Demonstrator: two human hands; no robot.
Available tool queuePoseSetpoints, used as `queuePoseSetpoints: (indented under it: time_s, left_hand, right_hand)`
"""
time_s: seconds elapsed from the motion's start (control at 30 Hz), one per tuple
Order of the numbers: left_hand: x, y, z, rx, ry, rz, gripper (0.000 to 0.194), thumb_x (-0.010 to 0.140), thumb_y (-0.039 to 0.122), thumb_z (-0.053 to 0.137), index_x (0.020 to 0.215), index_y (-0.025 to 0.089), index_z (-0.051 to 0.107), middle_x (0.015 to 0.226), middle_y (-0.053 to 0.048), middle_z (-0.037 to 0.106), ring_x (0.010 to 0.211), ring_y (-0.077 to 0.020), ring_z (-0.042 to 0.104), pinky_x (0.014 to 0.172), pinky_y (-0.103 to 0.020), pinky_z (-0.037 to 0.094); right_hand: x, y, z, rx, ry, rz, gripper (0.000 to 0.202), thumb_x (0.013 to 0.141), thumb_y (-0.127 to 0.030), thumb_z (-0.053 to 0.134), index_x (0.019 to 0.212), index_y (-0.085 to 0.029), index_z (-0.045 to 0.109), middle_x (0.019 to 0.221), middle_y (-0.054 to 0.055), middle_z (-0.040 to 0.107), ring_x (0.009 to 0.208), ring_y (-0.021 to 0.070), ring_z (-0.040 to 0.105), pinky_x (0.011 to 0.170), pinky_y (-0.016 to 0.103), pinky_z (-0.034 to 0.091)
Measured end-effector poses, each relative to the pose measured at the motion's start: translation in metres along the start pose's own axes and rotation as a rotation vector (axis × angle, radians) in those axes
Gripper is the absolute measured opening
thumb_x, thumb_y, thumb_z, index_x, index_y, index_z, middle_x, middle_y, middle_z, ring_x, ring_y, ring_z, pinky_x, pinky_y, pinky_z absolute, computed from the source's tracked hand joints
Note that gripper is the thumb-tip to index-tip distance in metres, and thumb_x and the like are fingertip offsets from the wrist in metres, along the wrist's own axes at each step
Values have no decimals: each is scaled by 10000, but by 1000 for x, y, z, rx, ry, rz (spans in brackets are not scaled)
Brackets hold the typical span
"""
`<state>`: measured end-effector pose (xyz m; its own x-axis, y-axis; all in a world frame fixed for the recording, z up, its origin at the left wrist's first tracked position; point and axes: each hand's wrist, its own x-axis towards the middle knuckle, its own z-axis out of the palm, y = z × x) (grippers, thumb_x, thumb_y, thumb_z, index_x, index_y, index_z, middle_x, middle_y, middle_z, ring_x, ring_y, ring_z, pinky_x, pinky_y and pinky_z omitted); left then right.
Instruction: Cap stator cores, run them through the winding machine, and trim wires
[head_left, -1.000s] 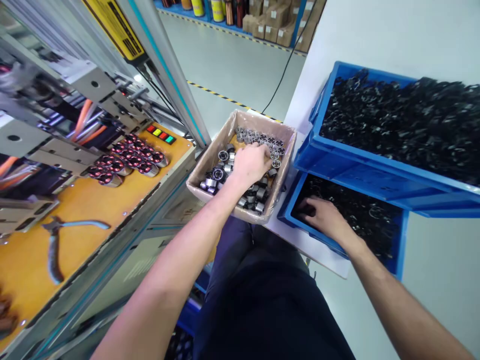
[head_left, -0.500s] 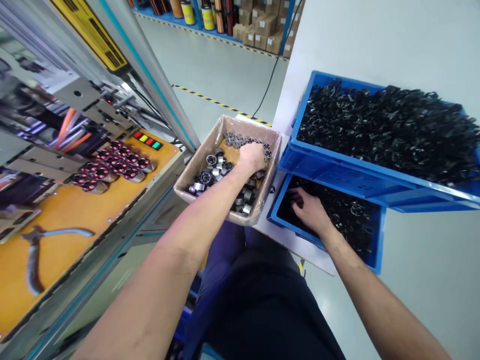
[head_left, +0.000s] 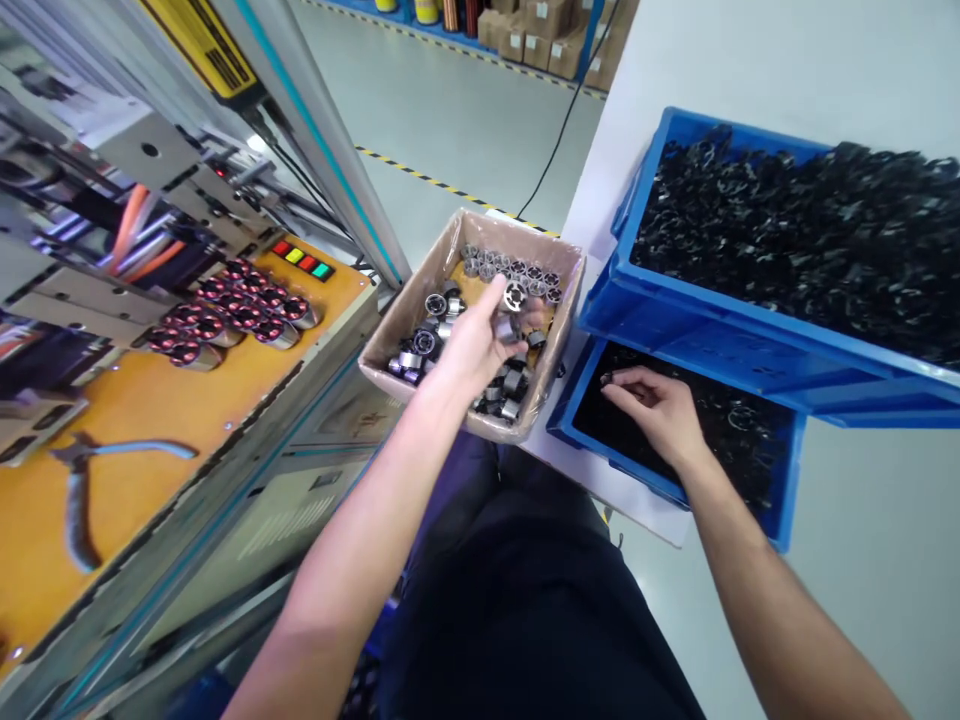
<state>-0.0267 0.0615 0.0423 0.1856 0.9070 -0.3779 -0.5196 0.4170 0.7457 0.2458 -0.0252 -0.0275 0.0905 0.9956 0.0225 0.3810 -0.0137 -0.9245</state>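
Observation:
My left hand (head_left: 474,345) is over the plastic-lined cardboard box (head_left: 375,352), its thumb and fingers around a ring-shaped metal stator core (head_left: 514,297) with a slotted end turned up. A grey metal side shows just below that end; whether it belongs to a second core I cannot tell. Inside the box are loose cores (head_left: 424,343) and a neat row of upright cores (head_left: 517,268) along the far side. Above the lower blue bin (head_left: 787,500), my right hand (head_left: 664,408) pinches a small black plastic piece (head_left: 606,379) between thumb and fingertips.
An upper blue bin (head_left: 622,300) heaped with black plastic parts (head_left: 810,240) overhangs the lower one. On the left, a machine's orange table (head_left: 150,420) bears copper-wound stators (head_left: 232,310), cutting pliers (head_left: 82,480) and coloured buttons (head_left: 304,262). A metal post (head_left: 322,140) stands behind the box.
My left hand has lifted from the row of cores, drawn back and turned to show a core. My right hand has risen from the black parts with a small piece pinched. The view has shifted slightly.

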Motion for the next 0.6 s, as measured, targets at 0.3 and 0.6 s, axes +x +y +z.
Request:
queuePoseSetpoints:
  time_s: [0.3, 0.6]
  left_hand:
    - [-39, -48, -2, -166, -305, -83, 495, 1123, 708, 556, 956, 246, 623, 646, 59, 402, 489, -113, 372, 447, -213, 329]
    - [-34, -60, -5, -27, -171, -14, 553, 941, 767, 791, 1016, 233, 669, 726, 20, 590, 551, -129, 548, 467, -240, 312]
  right_hand:
    - [-18, -94, 22, -27, -16, -306, 36, 948, -291, 867, 922, -277, 847, 1051, 78, 838, 958, 251, 816, 757, 361, 704]
    - [-15, -119, 38, -226, 38, -502, 94, 1000, -289, 889, 1065, -290, 820, 1041, 40, 865, 883, 240, 836, 812, 389, 712]
